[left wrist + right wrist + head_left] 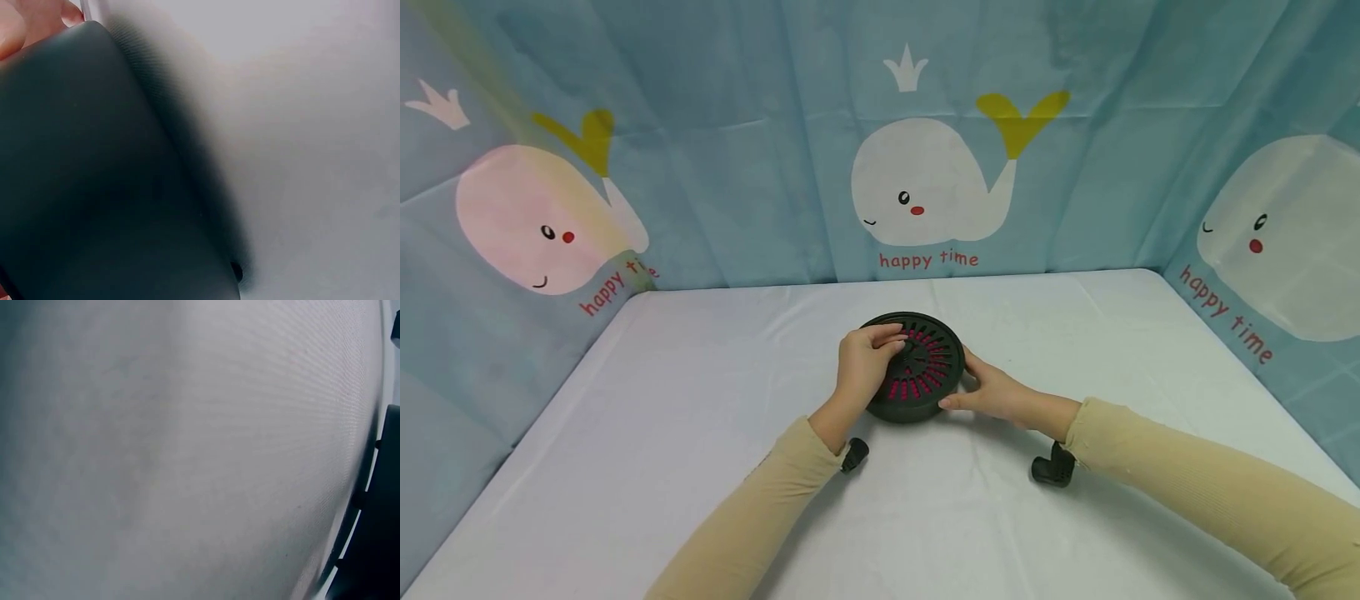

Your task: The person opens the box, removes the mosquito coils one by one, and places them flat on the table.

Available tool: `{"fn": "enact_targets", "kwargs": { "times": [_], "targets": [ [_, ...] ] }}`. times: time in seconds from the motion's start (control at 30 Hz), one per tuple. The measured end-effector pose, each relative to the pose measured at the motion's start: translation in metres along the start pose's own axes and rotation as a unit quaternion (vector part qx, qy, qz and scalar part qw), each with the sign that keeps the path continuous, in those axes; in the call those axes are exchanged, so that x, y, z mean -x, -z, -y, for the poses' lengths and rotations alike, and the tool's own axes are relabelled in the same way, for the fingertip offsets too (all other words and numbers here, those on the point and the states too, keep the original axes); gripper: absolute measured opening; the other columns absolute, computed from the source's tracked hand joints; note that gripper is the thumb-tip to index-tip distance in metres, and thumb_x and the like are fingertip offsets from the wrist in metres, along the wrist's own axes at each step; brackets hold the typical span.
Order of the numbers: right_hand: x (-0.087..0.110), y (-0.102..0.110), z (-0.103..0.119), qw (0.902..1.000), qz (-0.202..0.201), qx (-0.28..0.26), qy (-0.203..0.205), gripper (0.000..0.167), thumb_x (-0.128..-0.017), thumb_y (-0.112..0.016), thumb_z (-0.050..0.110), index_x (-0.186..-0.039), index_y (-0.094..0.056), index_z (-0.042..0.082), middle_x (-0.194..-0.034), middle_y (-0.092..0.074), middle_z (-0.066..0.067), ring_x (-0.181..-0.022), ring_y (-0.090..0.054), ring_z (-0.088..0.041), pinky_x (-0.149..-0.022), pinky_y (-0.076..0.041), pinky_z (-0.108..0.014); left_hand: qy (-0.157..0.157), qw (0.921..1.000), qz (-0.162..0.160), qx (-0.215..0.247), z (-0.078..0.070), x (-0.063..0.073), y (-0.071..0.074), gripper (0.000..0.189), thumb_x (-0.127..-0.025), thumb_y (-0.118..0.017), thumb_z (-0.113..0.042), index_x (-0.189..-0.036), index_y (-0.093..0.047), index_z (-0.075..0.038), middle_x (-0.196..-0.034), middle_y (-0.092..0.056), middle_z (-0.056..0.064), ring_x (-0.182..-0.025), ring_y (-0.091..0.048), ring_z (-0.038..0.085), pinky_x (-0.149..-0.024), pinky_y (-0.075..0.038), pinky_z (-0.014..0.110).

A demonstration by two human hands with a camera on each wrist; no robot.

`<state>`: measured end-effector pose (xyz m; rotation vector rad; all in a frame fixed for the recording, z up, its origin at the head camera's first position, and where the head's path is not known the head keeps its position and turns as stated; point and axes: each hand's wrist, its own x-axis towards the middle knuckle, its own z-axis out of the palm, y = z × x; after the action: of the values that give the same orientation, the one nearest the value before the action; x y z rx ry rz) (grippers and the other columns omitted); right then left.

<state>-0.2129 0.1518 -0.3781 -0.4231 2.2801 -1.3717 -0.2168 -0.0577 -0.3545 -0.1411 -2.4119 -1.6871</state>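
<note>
A round dark box [904, 410] with a slotted lid [951, 358] stands on the white table, and pink shows through the slots. My left hand [863, 362] reaches over the lid from the left, its thumb and fingers pinching near the small raised middle, partly hidden by the fingers. My right hand [996, 392] grips the box's right side, thumb in front and fingers behind. In the left wrist view the dark wall of the box [106, 162] fills the left side, with fingertips [44, 22] above it. Only a dark edge [369, 537] shows in the right wrist view.
The white-covered table [700, 400] spreads around the box. A blue curtain [760, 167] with printed whales hangs behind and on both sides. A small black device [855, 455] sits by the left wrist, another black device [1052, 468] under the right.
</note>
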Motion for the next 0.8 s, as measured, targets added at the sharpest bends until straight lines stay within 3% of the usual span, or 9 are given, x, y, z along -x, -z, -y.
{"fn": "enact_targets", "kwargs": {
  "times": [0.47, 0.8],
  "targets": [
    [0.0018, 0.0002, -0.0001, 1.0000, 0.001, 0.000, -0.003, 0.102, -0.088, -0.075, 0.024, -0.158, -0.001, 0.017, -0.160, -0.005, -0.021, -0.145, -0.004, -0.041, -0.111, -0.012, -0.064, -0.002, 1.0000, -0.007, 0.003, 0.0001, 0.0008, -0.0017, 0.024, -0.087, -0.069, 0.002, -0.110, -0.071, 0.006, -0.099, -0.073, 0.014, -0.097, -0.069, 0.023, -0.087, -0.053, 0.031],
    [0.0017, -0.0002, 0.0018, 1.0000, 0.003, 0.004, -0.007, 0.102, -0.089, -0.074, 0.026, -0.158, 0.001, 0.020, -0.161, -0.005, -0.020, -0.145, -0.003, -0.041, -0.111, -0.011, -0.065, 0.012, 0.9987, 0.044, -0.023, -0.0027, -0.0051, 0.0073, 0.027, -0.089, -0.068, -0.001, -0.114, -0.068, 0.007, -0.102, -0.072, 0.015, -0.099, -0.069, 0.023, -0.084, -0.054, 0.029]
  ]
}}
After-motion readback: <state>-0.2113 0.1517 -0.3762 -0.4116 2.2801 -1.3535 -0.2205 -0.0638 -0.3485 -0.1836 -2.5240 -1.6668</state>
